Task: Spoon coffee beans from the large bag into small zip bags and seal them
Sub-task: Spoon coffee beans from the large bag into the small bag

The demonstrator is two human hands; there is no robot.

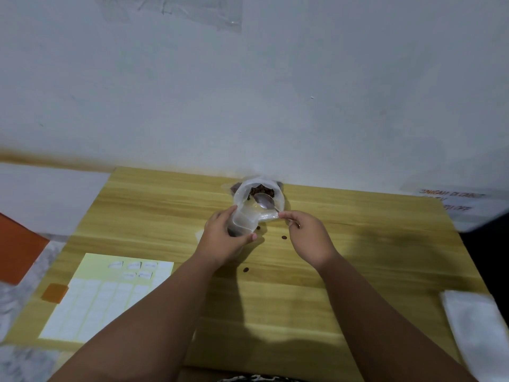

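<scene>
White paper sign (pixel 451 200), beyond the far right corner of the desk (pixel 330 271): red handwriting. The top line reads "JANGAN DI", followed by a blurred word, possibly "CABUT". The lowest line ends in "OFF"; the rest is illegible.

Small white labels (pixel 132 269) on the pale yellow label sheet (pixel 91 307): writing too small to read.

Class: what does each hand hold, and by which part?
The left hand grips the small zip bag round its lower body. The right hand pinches the spoon by its handle.
</scene>
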